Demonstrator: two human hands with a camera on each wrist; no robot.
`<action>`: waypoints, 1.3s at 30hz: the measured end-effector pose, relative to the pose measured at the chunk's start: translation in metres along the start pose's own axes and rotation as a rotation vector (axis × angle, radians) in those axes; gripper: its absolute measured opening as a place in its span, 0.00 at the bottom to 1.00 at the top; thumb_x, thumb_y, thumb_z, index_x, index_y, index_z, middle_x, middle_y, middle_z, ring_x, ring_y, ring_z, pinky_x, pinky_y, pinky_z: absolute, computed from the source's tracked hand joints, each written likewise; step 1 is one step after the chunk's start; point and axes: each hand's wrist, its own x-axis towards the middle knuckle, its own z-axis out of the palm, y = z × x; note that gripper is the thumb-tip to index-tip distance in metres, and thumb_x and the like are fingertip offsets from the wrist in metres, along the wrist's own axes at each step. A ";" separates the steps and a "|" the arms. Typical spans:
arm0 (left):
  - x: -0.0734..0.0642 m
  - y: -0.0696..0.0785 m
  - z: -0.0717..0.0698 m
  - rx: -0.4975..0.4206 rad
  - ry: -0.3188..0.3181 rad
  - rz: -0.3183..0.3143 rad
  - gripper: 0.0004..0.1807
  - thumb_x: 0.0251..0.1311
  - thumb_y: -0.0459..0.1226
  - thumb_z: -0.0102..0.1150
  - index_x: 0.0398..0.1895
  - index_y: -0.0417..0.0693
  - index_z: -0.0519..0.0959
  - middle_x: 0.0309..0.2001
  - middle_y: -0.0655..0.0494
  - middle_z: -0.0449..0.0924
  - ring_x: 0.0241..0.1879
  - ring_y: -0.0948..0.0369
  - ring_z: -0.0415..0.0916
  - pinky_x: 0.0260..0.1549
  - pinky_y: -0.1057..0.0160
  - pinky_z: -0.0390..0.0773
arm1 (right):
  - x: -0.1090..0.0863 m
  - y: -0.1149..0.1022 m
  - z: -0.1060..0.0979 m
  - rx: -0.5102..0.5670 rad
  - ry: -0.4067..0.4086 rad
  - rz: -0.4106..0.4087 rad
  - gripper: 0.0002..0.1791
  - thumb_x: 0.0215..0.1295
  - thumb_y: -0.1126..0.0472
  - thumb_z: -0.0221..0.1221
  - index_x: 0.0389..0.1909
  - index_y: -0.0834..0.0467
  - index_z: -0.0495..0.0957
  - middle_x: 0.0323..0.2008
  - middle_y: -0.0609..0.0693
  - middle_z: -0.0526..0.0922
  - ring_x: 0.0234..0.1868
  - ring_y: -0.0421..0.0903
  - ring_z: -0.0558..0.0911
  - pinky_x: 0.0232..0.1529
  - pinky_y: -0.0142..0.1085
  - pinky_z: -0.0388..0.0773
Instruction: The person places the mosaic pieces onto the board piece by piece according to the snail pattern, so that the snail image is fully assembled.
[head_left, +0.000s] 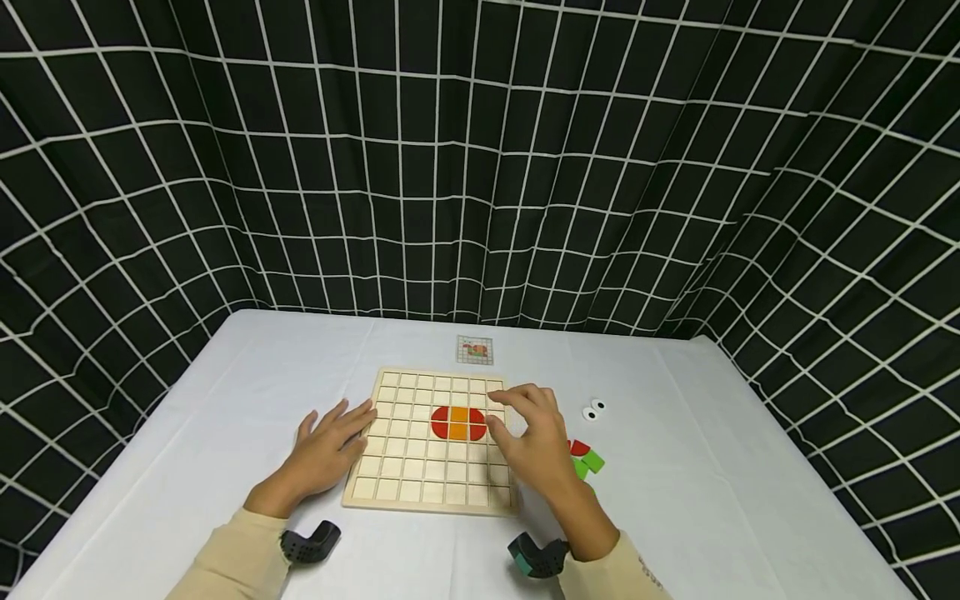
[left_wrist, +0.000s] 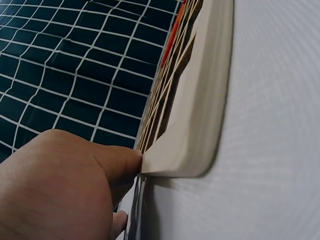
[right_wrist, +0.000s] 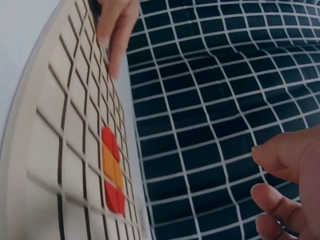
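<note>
A square wooden grid board [head_left: 408, 471] lies flat in front of me. Near its middle, red pieces with rounded corners [head_left: 438, 415] flank orange square pieces [head_left: 457, 414] in the cells. My left hand [head_left: 327, 448] rests along the board's left side, fingers extended to the frame; in the left wrist view its thumb [left_wrist: 122, 162] touches the board's corner. Over the right part of the board hovers my right hand [head_left: 536, 437]. Its thumb and fingers are spread apart, and the right wrist view shows nothing between them.
Right of the board lie green pieces [head_left: 593, 461] and a red piece [head_left: 581, 447], partly hidden by my right forearm. Two eye pieces [head_left: 591, 414] sit farther out. Behind the board is a small picture card [head_left: 476, 351]. Black gridded curtains [head_left: 480, 167] surround the white table [head_left: 675, 500].
</note>
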 end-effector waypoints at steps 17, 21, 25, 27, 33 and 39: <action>0.000 -0.001 0.001 0.008 -0.006 0.000 0.23 0.70 0.37 0.50 0.66 0.41 0.70 0.70 0.49 0.62 0.69 0.40 0.50 0.62 0.34 0.34 | -0.020 0.038 -0.058 -0.099 0.053 0.037 0.19 0.46 0.73 0.71 0.42 0.58 0.86 0.39 0.47 0.81 0.42 0.44 0.71 0.32 0.39 0.69; 0.000 -0.001 0.001 0.010 -0.007 -0.001 0.23 0.70 0.36 0.51 0.66 0.41 0.70 0.69 0.49 0.62 0.69 0.39 0.50 0.62 0.34 0.34 | -0.026 0.045 -0.067 -0.097 0.053 0.081 0.18 0.48 0.73 0.70 0.43 0.58 0.85 0.39 0.46 0.81 0.42 0.45 0.72 0.36 0.38 0.69; 0.000 -0.001 0.001 0.006 -0.012 -0.003 0.23 0.70 0.36 0.51 0.66 0.41 0.70 0.70 0.49 0.62 0.70 0.40 0.50 0.62 0.34 0.34 | -0.032 0.054 -0.076 -0.082 0.069 0.111 0.19 0.48 0.74 0.70 0.42 0.58 0.85 0.39 0.46 0.81 0.42 0.45 0.72 0.37 0.35 0.67; 0.000 -0.001 0.001 0.005 -0.008 -0.003 0.23 0.69 0.36 0.51 0.66 0.41 0.70 0.70 0.49 0.62 0.70 0.40 0.50 0.62 0.34 0.34 | -0.034 0.060 -0.078 -0.073 0.076 0.115 0.20 0.46 0.75 0.70 0.42 0.58 0.85 0.39 0.46 0.82 0.42 0.44 0.72 0.38 0.36 0.66; -0.001 -0.001 0.001 0.008 -0.006 -0.009 0.23 0.69 0.36 0.51 0.66 0.42 0.70 0.70 0.50 0.62 0.70 0.40 0.50 0.62 0.35 0.34 | -0.044 0.079 -0.083 -0.075 0.064 0.102 0.21 0.45 0.76 0.71 0.43 0.60 0.85 0.37 0.49 0.81 0.41 0.45 0.72 0.39 0.37 0.67; 0.000 -0.001 0.000 0.004 -0.005 -0.013 0.23 0.69 0.36 0.50 0.66 0.42 0.70 0.70 0.49 0.62 0.70 0.40 0.49 0.62 0.35 0.34 | -0.053 0.094 -0.084 -0.083 0.006 0.144 0.24 0.47 0.75 0.70 0.48 0.62 0.82 0.36 0.53 0.80 0.40 0.52 0.73 0.37 0.42 0.68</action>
